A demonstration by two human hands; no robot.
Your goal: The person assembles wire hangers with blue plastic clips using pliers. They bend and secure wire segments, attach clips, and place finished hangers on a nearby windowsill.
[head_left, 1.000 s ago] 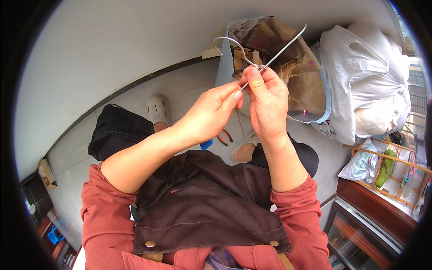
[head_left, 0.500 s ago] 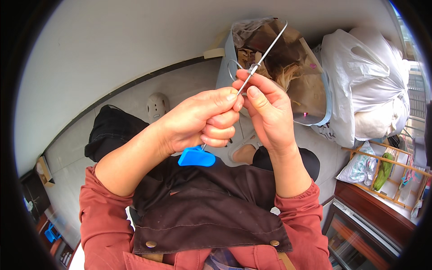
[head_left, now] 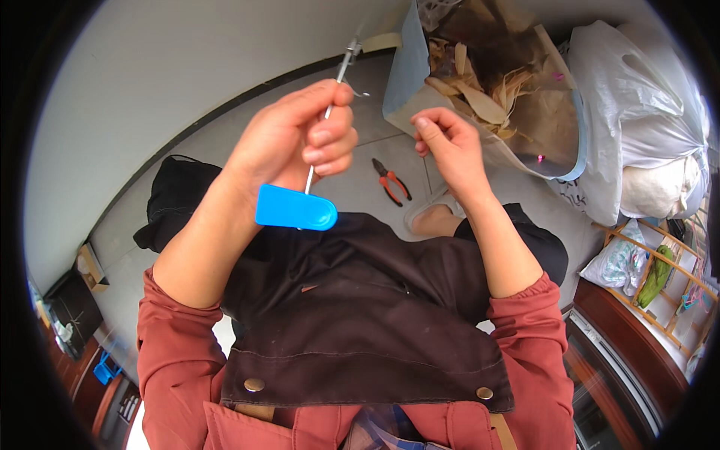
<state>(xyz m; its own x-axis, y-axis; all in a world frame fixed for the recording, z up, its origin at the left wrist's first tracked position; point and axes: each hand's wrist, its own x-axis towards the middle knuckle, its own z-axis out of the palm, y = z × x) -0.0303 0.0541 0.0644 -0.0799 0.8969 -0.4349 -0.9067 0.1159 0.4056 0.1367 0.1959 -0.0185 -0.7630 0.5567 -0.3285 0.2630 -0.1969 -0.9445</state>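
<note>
Left hand (head_left: pixel 300 142) is closing tight around the thin metal rod (head_left: pixel 330 105) of a blue-tagged seal (head_left: pixel 295 208), raised above my lap. Right hand (head_left: pixel 450 146) is hovering beside it, loosely curled and empty. I am advising a steady, upright rod.

The thin rod (head_left: pixel 330 112) looks like bare, shiny metal, and its blue tag (head_left: pixel 295 209) is smooth, glossy plastic. The apron (head_left: pixel 360 315) is matt dark cloth with dull metal studs (head_left: pixel 254 385). The pliers (head_left: pixel 391 181) have orange rubbery grips. The white bag (head_left: pixel 645 97) is thin, creased plastic; the floor (head_left: pixel 225 142) is smooth tile.
</note>
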